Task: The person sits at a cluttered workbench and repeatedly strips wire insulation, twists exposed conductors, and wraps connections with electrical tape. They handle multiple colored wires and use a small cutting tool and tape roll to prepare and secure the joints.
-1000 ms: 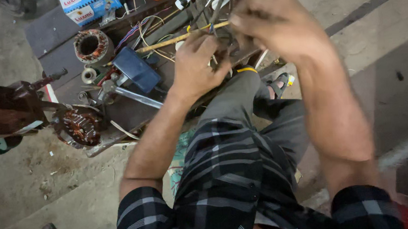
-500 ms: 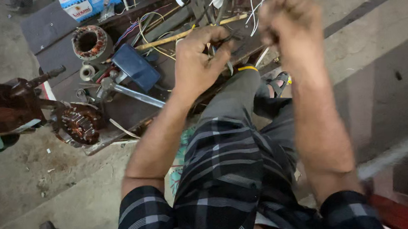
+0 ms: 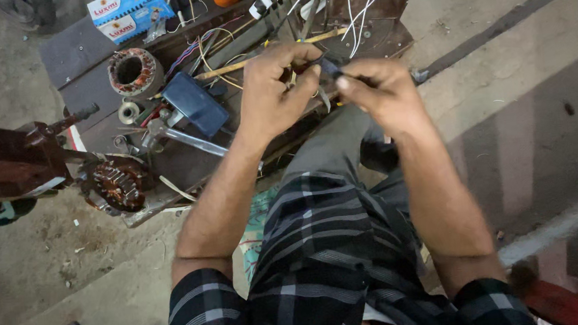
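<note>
Small dark tool [image 3: 328, 66], seemingly pinched between left hand [image 3: 273, 91], right hand [image 3: 376, 90].

A person in a dark plaid shirt [image 3: 325, 270] is sitting on a concrete floor [image 3: 517, 96], and both bare hands are meeting near the upper middle of the frame. The left hand [image 3: 273, 91] and the right hand [image 3: 376, 94] are pinching a thin dark wire piece [image 3: 329, 66] between their fingertips. Left of the hands, a dark blue rectangular case [image 3: 195, 102] is lying on a dark wooden board [image 3: 78, 55]. A round copper-wound motor stator [image 3: 129, 70] is sitting in the upper left, below a blue and white cardboard box [image 3: 127, 11]. A brown metal motor housing [image 3: 7, 164] is lying at the left edge. White wires [image 3: 360, 12] are hanging above the hands.
</note>
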